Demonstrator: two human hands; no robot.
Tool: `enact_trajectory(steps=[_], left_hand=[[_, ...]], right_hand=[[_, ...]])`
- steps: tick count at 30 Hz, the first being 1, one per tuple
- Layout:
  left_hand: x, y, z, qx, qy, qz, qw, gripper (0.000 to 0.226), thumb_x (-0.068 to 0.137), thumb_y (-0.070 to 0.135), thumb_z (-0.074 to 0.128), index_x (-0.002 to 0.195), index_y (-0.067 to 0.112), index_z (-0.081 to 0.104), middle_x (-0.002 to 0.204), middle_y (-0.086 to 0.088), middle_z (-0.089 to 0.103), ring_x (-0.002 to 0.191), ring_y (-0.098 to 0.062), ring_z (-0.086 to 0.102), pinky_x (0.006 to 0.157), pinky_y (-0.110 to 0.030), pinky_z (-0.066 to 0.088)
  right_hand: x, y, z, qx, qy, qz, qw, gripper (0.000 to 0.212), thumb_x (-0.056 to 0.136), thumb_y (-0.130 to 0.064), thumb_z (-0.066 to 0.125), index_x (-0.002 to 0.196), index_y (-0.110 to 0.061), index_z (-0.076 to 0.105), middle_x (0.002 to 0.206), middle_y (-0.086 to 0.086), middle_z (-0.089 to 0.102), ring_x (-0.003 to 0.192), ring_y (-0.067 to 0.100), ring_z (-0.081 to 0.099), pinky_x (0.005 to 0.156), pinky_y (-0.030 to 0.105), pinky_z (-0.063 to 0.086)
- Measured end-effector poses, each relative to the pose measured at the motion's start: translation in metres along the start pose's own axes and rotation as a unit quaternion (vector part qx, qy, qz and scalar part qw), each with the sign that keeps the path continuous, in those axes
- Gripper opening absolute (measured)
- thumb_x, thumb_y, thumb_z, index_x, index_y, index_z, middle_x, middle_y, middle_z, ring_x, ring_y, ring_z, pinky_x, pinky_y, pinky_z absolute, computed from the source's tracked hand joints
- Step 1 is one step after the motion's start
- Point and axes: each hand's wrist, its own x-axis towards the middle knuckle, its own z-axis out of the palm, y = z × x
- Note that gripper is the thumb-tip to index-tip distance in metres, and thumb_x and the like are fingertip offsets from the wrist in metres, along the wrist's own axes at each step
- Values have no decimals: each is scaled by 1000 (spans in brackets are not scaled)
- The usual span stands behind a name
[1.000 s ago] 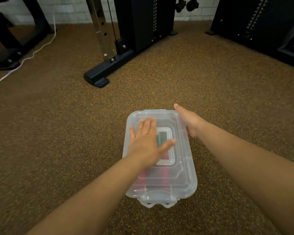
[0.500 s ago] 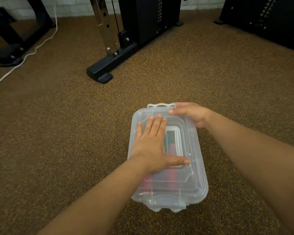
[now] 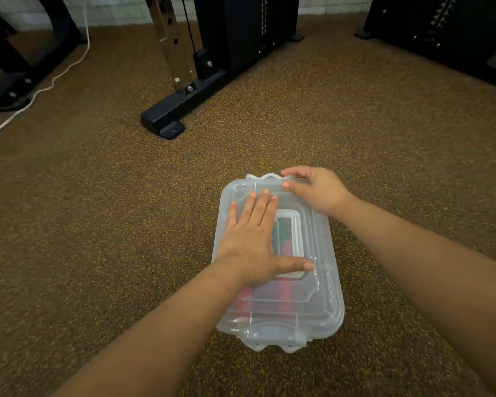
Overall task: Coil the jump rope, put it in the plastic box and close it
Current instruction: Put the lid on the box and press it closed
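Plastic box (image 3: 321,316) lidded, on speckled brown carpet (image 3: 98,224), gym machines (image 3: 229,38) behind

The plastic box (image 3: 321,310) and its lid (image 3: 312,233) are translucent, glossy, smooth plastic. The floor (image 3: 98,224) looks rough, speckled and matt. The machine base (image 3: 166,118) is matt black; its upright (image 3: 169,38) is shiny metal.
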Motion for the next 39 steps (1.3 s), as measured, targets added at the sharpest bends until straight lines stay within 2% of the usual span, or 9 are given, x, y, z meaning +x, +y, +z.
enact_trajectory(steps=[5,8,11,15,24,27,30,34,39], left_hand=[[1,-4,-2,-35,-2,14,999,115,69,87,32,152,19,-8,161,0,-16,146,-18,-22,117,-48,-14],[-16,-9,-9,-75,12,86,993,79,87,65,40,152,27,14,163,1,-4,147,-11,-10,117,-38,-16],[-59,-13,-8,-52,-1,166,985,75,87,69,36,150,32,18,162,6,-1,145,-3,-6,114,-28,-18],[-110,-21,11,78,-21,219,972,110,69,89,35,153,25,6,162,2,1,149,-15,-4,118,-39,-9],[-122,-18,15,142,-27,190,971,109,75,66,57,149,30,-15,159,-5,-20,145,-24,-22,116,-47,-15],[-122,-19,10,74,-28,185,979,92,85,55,51,151,30,-7,162,0,-6,147,-15,-15,117,-40,-15],[-122,-15,3,1,-48,169,984,96,83,50,58,151,27,-6,161,8,0,142,0,-12,116,-27,-17],[-119,-7,-11,-98,-99,118,983,99,79,40,70,152,28,4,157,14,5,133,5,-7,106,-18,-18],[-117,-7,-16,-133,-110,91,981,97,77,34,74,152,31,12,156,16,13,143,-6,2,114,-26,-7]], right_hand=[[-33,0,6,-196,-29,-70,978,55,99,-36,39,150,-19,27,161,5,20,149,23,12,121,35,10],[-85,4,11,-122,-50,-51,990,67,97,-41,42,153,-20,13,163,-2,0,149,18,-12,119,35,-2],[-152,10,20,83,-49,18,995,80,93,-39,54,152,-28,2,161,-5,8,148,11,8,121,38,13],[-213,6,40,349,-102,221,905,81,78,-55,63,143,-30,21,135,-2,52,114,16,58,97,41,47],[-229,4,49,407,-123,315,849,76,79,-56,64,137,-19,32,111,18,66,72,27,71,76,44,59],[-234,0,41,303,-88,229,921,94,72,-39,80,140,-34,16,120,7,58,90,22,67,79,37,57],[-239,-3,27,1,-82,66,994,134,48,-53,87,145,-43,-4,153,-10,10,136,9,27,115,37,31],[-230,-9,15,-319,-115,-134,931,119,65,-69,67,150,-33,-8,160,-8,-16,146,15,-19,119,37,-9],[-220,-10,21,-352,-117,-193,908,97,80,-63,53,152,-19,5,161,3,11,149,20,0,117,31,-11]])
